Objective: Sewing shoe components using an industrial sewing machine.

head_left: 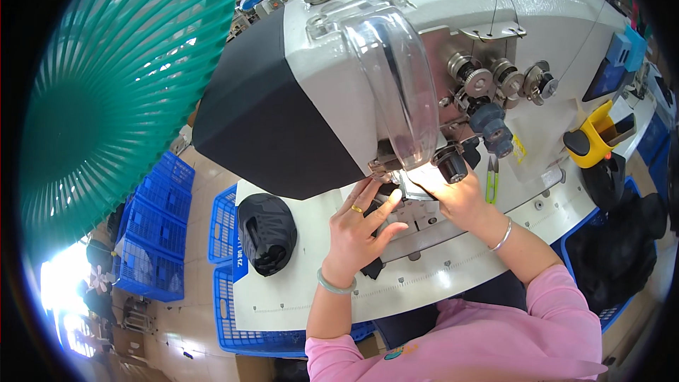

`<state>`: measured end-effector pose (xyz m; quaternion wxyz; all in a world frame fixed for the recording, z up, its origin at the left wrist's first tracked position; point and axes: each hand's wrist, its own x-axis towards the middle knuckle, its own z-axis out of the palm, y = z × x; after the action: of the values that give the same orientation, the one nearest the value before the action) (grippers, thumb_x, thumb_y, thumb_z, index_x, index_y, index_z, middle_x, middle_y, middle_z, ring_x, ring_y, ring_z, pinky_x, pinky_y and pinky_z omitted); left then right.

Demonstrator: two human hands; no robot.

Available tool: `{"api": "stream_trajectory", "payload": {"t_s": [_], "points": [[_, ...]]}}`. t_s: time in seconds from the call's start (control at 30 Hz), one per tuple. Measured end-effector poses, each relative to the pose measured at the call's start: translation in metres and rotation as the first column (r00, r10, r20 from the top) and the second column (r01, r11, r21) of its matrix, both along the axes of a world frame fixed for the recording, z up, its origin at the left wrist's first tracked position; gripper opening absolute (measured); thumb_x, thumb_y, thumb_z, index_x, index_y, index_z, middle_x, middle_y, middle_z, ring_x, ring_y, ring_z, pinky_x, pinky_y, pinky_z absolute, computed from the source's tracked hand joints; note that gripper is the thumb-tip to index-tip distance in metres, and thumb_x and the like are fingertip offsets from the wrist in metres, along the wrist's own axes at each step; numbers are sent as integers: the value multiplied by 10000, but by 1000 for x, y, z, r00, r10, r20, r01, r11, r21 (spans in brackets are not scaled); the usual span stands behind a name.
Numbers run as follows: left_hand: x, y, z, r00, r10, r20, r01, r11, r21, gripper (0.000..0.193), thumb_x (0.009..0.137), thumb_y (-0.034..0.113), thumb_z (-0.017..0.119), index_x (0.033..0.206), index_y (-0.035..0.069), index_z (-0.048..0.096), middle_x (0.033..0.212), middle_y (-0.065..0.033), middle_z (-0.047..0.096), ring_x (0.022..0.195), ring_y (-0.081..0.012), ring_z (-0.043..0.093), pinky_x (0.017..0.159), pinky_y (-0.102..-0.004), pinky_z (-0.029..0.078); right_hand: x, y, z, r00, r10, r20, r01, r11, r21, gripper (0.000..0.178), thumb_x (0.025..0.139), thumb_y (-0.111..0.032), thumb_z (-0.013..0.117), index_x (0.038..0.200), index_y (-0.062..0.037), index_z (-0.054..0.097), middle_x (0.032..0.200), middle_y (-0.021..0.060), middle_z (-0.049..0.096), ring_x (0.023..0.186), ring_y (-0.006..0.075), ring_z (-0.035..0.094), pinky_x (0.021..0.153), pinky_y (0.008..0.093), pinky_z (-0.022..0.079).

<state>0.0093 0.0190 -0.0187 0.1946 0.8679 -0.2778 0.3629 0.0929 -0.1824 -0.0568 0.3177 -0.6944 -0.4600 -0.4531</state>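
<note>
A large white sewing machine [318,85] with a black end cover stands in front of me, its lamp lighting the needle area. My left hand [361,230] is open, fingers spread and stretched toward the needle area, resting over a dark fabric piece [372,269] that shows partly beneath it. From the other side my right hand [460,198] reaches in beside the needle area. Its fingertips are partly hidden by the machine's parts and the glare, so whether they grip the piece is unclear. A black shoe upper [266,233] lies on the table to the left.
A green fan [120,85] fills the upper left. Green-handled thread snips [491,180] lie right of my right hand, and a yellow holder [598,138] stands farther right. Blue crates [159,230] are stacked at left; others flank the white table [311,293]. Black material [622,255] fills the right crate.
</note>
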Motion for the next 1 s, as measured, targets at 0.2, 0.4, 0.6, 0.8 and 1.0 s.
{"api": "stream_trajectory", "payload": {"t_s": [0.2, 0.4, 0.6, 0.8, 1.0], "points": [[-2, -4, -4, 998, 61, 12, -61, 998, 28, 460, 657, 315, 816, 1067, 129, 723, 1245, -153, 612, 1141, -359, 596, 890, -385, 539, 6, 0, 0, 999, 30, -23, -30, 999, -12, 336, 588, 8, 657, 918, -52, 663, 975, 103, 631, 990, 301, 608, 937, 458, 475], [1, -6, -9, 991, 105, 87, -109, 993, 47, 483, 645, 365, 829, 1072, 161, 730, 1239, -163, 614, 1123, -387, 604, 873, -398, 545, 11, 1, -2, 1000, -26, 7, 26, 1000, -8, 330, 582, -3, 649, 907, -58, 659, 975, 105, 629, 973, 295, 605, 864, 435, 497], [1, -7, -5, 986, 136, 94, -143, 987, 73, 442, 653, 346, 828, 1050, 173, 741, 1186, -194, 635, 1088, -394, 620, 860, -398, 545, 27, -2, -9, 999, -3, -46, -1, 997, -77, 228, 546, -74, 659, 771, -60, 630, 805, 93, 556, 798, 285, 569, 676, 409, 493], [9, 0, -8, 999, 37, -20, -39, 993, -107, 332, 710, 202, 799, 1023, 110, 742, 1094, -210, 669, 1065, -386, 633, 893, -389, 520, 36, -3, -7, 999, -4, 45, 9, 994, -112, 151, 534, -78, 649, 655, -50, 564, 767, 95, 524, 774, 284, 560, 610, 372, 473], [30, 11, -16, 998, -45, -53, -5, 712, -702, 210, 801, -6, 666, 1009, -30, 680, 994, -162, 691, 895, -231, 659, 795, -297, 495, 20, -6, 7, 982, -177, 72, 187, 969, -164, 170, 536, -82, 652, 679, -32, 576, 796, 113, 541, 818, 310, 565, 700, 406, 464]]}}
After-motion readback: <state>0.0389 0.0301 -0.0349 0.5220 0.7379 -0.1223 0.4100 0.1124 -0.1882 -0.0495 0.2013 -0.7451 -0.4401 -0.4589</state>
